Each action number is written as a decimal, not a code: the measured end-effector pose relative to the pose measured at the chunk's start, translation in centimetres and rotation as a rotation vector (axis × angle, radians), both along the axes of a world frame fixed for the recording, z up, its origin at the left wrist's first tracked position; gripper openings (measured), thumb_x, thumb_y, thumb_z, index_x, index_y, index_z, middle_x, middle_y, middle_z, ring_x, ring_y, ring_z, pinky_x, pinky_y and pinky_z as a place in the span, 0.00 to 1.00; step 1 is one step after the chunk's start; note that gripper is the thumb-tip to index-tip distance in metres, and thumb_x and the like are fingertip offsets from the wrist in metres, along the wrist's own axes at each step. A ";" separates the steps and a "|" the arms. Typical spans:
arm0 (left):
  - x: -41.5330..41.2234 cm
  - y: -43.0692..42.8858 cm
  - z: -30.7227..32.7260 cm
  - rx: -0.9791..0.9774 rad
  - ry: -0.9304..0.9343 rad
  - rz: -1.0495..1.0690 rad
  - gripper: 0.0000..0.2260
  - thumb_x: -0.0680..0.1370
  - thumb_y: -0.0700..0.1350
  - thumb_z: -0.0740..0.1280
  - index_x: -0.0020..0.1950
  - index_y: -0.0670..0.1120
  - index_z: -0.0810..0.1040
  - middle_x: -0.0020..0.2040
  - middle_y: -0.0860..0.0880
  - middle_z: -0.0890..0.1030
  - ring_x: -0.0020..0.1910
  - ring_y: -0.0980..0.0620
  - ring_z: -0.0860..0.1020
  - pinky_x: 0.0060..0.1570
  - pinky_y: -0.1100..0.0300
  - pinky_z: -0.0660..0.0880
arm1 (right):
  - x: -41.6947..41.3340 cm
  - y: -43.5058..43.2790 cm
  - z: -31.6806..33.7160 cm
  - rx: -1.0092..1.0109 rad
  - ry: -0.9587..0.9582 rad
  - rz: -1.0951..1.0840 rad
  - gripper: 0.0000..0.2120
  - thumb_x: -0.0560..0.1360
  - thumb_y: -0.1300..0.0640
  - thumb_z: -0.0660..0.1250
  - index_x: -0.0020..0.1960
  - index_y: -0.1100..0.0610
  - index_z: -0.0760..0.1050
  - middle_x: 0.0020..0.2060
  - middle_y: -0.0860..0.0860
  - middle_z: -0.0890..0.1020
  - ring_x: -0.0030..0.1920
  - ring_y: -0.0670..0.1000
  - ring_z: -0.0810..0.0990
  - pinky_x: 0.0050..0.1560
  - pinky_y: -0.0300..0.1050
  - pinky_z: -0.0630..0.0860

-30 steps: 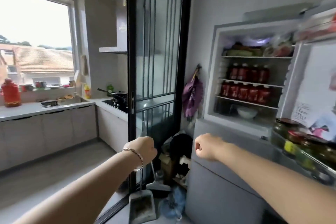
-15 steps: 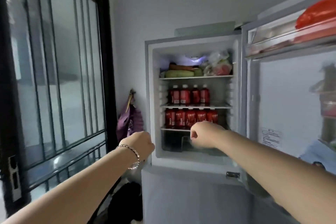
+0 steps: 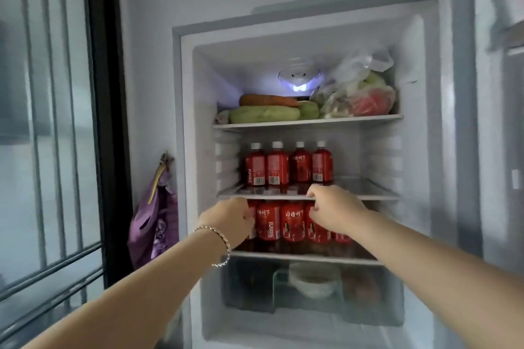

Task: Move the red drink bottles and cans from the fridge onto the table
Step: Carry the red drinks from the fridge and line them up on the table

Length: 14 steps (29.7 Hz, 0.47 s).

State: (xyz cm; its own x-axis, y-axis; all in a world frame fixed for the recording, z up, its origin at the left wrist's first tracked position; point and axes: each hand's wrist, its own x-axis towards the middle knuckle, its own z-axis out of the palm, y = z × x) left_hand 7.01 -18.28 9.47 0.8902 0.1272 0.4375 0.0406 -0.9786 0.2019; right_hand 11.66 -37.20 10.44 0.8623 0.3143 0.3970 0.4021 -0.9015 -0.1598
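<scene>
The fridge (image 3: 198, 150) stands open. Several red drink bottles (image 3: 287, 164) with white caps stand in a row on the middle shelf. Several red cans (image 3: 292, 224) stand on the shelf below. My left hand (image 3: 231, 221), with a bracelet at the wrist, has its fingers curled and sits against the leftmost can. My right hand (image 3: 336, 212), fingers also curled, is in front of a can at the right of the row, its top knuckle at the shelf edge. Neither hand plainly wraps a can.
Vegetables (image 3: 266, 113) and a plastic bag of produce (image 3: 360, 93) fill the top shelf. A bowl (image 3: 312, 282) sits in the bottom drawer. The open fridge door (image 3: 499, 122) is at the right, a dark-framed glass sliding door (image 3: 56, 122) at the left, a purple bag (image 3: 154, 221) on the wall.
The view has turned and closed in on the fridge. Both hands have moved forward and up, from in front of the fridge to the row of red cans.
</scene>
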 end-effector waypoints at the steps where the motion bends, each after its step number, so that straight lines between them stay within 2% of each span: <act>1: 2.0 0.1 0.6 -0.019 -0.021 0.004 0.08 0.79 0.46 0.56 0.45 0.48 0.74 0.40 0.50 0.77 0.41 0.48 0.77 0.44 0.56 0.75 | 2.3 0.4 0.4 0.013 -0.010 0.002 0.16 0.77 0.57 0.61 0.65 0.54 0.68 0.47 0.51 0.80 0.44 0.52 0.80 0.42 0.47 0.76; 3: 6.1 0.5 1.9 -0.053 -0.050 0.008 0.08 0.77 0.45 0.57 0.45 0.47 0.74 0.41 0.49 0.78 0.41 0.48 0.76 0.44 0.57 0.76 | 7.0 1.5 1.4 0.100 -0.017 0.014 0.18 0.77 0.56 0.62 0.66 0.55 0.68 0.51 0.51 0.79 0.49 0.53 0.79 0.48 0.48 0.77; 7: 12.4 1.2 3.2 -0.103 -0.085 0.010 0.09 0.75 0.44 0.58 0.50 0.47 0.77 0.44 0.50 0.80 0.43 0.48 0.78 0.45 0.57 0.77 | 16.6 5.0 2.8 0.359 0.044 0.075 0.21 0.75 0.53 0.67 0.65 0.58 0.69 0.61 0.55 0.75 0.59 0.56 0.76 0.59 0.49 0.75; 8: 13.7 1.4 3.3 -0.116 -0.089 0.004 0.09 0.76 0.43 0.58 0.51 0.48 0.77 0.45 0.50 0.80 0.44 0.48 0.79 0.45 0.57 0.78 | 18.8 6.1 2.9 0.429 0.076 0.075 0.27 0.73 0.50 0.69 0.68 0.57 0.66 0.64 0.58 0.73 0.62 0.57 0.74 0.62 0.51 0.74; 9: 14.8 1.6 3.2 -0.120 -0.093 -0.002 0.10 0.76 0.44 0.58 0.52 0.48 0.77 0.46 0.50 0.80 0.44 0.48 0.79 0.45 0.57 0.78 | 20.8 7.2 3.0 0.495 0.119 0.063 0.36 0.71 0.48 0.71 0.73 0.56 0.59 0.69 0.60 0.67 0.67 0.59 0.70 0.66 0.53 0.71; 11: 16.7 2.0 3.0 -0.107 -0.103 -0.002 0.09 0.77 0.45 0.59 0.55 0.48 0.75 0.50 0.49 0.80 0.44 0.49 0.77 0.43 0.58 0.76 | 23.9 9.2 3.1 0.586 0.219 0.027 0.53 0.68 0.45 0.74 0.77 0.54 0.39 0.75 0.62 0.53 0.74 0.61 0.58 0.72 0.55 0.62; 12: 17.7 2.3 2.8 -0.108 -0.120 -0.010 0.09 0.78 0.45 0.59 0.56 0.48 0.74 0.51 0.49 0.80 0.44 0.49 0.77 0.43 0.58 0.75 | 25.0 10.0 3.2 0.612 0.243 0.016 0.58 0.67 0.44 0.75 0.77 0.54 0.34 0.76 0.61 0.50 0.75 0.61 0.55 0.73 0.56 0.60; 14: 19.3 2.8 2.5 -0.154 -0.154 -0.053 0.09 0.77 0.45 0.61 0.56 0.47 0.74 0.52 0.48 0.80 0.46 0.49 0.78 0.47 0.55 0.77 | 27.0 11.0 3.1 0.711 0.253 0.012 0.60 0.65 0.44 0.76 0.76 0.55 0.34 0.76 0.60 0.53 0.75 0.59 0.57 0.73 0.57 0.60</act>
State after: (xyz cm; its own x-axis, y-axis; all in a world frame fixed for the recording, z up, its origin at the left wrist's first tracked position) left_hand 26.34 -15.52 12.00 0.8215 0.1578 0.5479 -0.0528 -0.9358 0.3486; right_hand 38.65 -26.21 13.49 0.9522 0.0660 0.2982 0.2850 -0.5427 -0.7901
